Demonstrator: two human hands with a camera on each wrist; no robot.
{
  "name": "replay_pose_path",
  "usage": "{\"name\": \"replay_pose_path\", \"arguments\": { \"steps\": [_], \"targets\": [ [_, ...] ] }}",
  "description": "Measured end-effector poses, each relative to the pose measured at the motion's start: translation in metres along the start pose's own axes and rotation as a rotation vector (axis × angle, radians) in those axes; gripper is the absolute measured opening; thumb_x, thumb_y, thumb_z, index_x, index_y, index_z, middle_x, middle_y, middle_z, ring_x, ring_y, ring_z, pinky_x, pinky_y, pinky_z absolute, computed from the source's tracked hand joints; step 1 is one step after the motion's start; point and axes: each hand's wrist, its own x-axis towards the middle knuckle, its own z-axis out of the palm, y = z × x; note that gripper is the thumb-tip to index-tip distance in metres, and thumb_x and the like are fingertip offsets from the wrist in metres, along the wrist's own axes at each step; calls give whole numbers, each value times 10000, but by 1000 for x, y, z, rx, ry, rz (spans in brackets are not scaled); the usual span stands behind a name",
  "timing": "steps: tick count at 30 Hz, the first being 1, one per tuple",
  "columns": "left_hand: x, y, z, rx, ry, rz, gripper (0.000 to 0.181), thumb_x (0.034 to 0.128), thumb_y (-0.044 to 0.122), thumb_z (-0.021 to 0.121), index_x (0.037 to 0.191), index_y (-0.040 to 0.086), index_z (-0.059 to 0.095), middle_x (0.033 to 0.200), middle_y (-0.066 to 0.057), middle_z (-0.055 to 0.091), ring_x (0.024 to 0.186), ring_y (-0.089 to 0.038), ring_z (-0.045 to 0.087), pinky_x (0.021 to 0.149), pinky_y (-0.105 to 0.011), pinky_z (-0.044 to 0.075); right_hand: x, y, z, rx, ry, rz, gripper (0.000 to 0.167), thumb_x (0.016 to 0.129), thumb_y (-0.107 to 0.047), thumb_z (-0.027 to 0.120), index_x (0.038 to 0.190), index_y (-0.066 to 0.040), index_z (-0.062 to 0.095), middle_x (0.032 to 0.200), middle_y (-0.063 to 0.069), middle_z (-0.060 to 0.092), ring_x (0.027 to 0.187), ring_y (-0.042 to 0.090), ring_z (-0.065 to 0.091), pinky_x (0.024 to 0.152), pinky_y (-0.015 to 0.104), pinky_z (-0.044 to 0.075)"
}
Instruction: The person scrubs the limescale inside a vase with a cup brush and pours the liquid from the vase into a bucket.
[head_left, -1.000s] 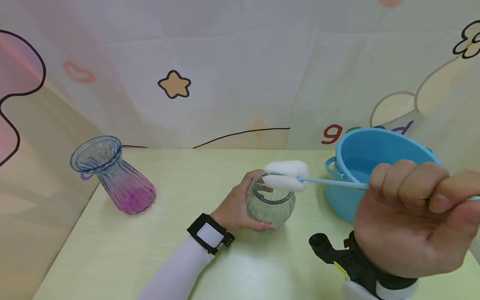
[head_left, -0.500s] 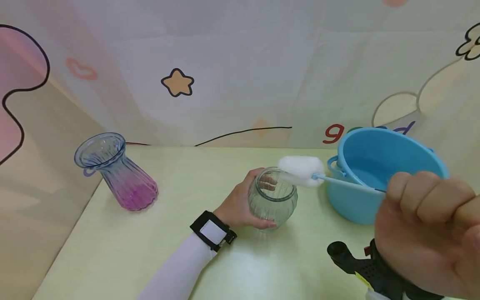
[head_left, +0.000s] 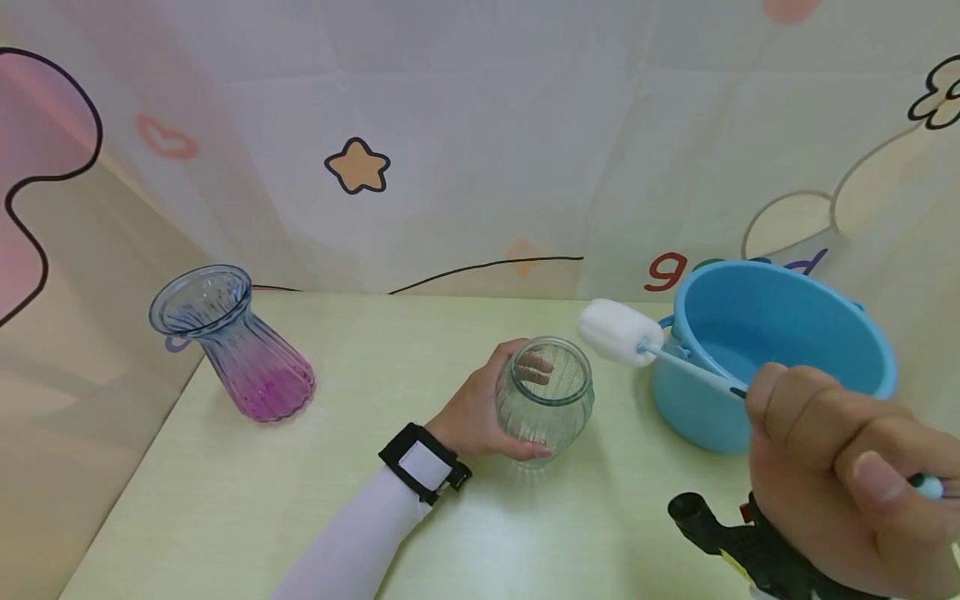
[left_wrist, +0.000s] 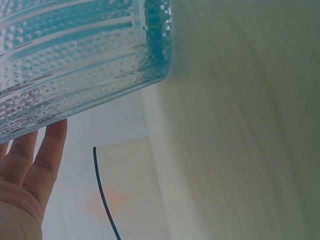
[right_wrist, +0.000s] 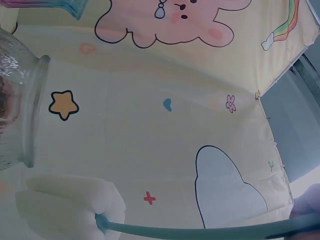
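My left hand (head_left: 491,417) grips a clear ribbed glass jar (head_left: 543,412) from its left side, fingers behind it and thumb across its front. The jar's bumpy wall (left_wrist: 75,65) fills the upper left of the left wrist view, fingers touching it. My right hand (head_left: 851,471) is curled round the light-blue handle of a sponge bottle brush (head_left: 618,333). The white sponge head is up and to the right of the jar's mouth, apart from it. In the right wrist view the sponge head (right_wrist: 72,207) appears below the jar's rim (right_wrist: 37,110).
A light-blue bucket (head_left: 697,417) stands right of the jar, partly behind the brush handle and right hand. At the left is a blue-to-pink glass vase (head_left: 247,358). A printed curtain (head_left: 465,150) hangs along the back edge of the pale table (head_left: 375,358).
The sponge head has moved right, away from over the jar's mouth, as my right hand shifted right and down. My left hand keeps holding the jar in nearly the same spot.
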Motion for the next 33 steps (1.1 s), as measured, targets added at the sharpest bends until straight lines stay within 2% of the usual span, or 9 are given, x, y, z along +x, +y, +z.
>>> {"name": "replay_pose_path", "arguments": {
  "steps": [3,6,12,15,19,23,27,33],
  "targets": [
    [0,0,0,1,-2,-3,1141,638,175,988,1535,251,288,1407,-95,603,1265,-220,636,1093,-387,507,4,9,6,-10,1,-24,367,836,74,370,559,-107,211,595,45,224,659,203,285,724,327,226],
    [0,1,-1,-2,-5,-4,1144,639,176,988,1538,247,285,1415,-91,596,1271,-216,634,1093,-387,506,5,16,11,-55,0,-5,377,818,113,381,519,-68,240,549,54,244,624,210,316,705,321,243],
    [1,0,0,-4,-3,-9,1140,639,160,987,1533,262,287,1422,-61,592,1275,-205,630,1081,-386,515,0,19,14,-279,-52,120,397,832,163,426,484,-12,352,506,55,328,591,177,389,658,260,272],
    [1,0,0,-3,-5,-14,1135,639,162,986,1531,259,290,1419,-37,592,1276,-199,628,1079,-387,514,-3,20,14,-348,-80,176,390,867,161,444,511,6,411,521,47,360,572,144,391,619,221,263],
    [1,0,0,1,-6,-10,1122,643,169,984,1526,260,298,1415,-15,593,1276,-183,628,1088,-390,506,-8,23,7,-361,-117,223,359,903,155,437,568,26,460,551,41,346,566,125,367,578,191,227],
    [1,-1,0,-1,-1,-6,1117,643,172,983,1524,263,302,1410,-15,595,1274,-182,630,1085,-390,508,-17,26,-5,-359,-114,270,299,913,160,396,658,76,526,599,63,361,568,125,361,536,191,215],
    [1,-1,0,-7,-2,-17,1132,635,173,990,1528,274,301,1400,3,593,1277,-177,625,1067,-378,520,-27,29,-18,-337,-59,312,310,917,190,362,798,115,638,636,85,376,593,150,370,533,226,208],
    [1,0,0,-10,-2,-16,1130,635,176,989,1533,220,304,1396,8,593,1271,-179,627,1049,-371,535,-44,30,-35,-293,13,373,357,897,249,306,888,165,653,661,88,356,633,181,367,560,281,202]
  ]
}}
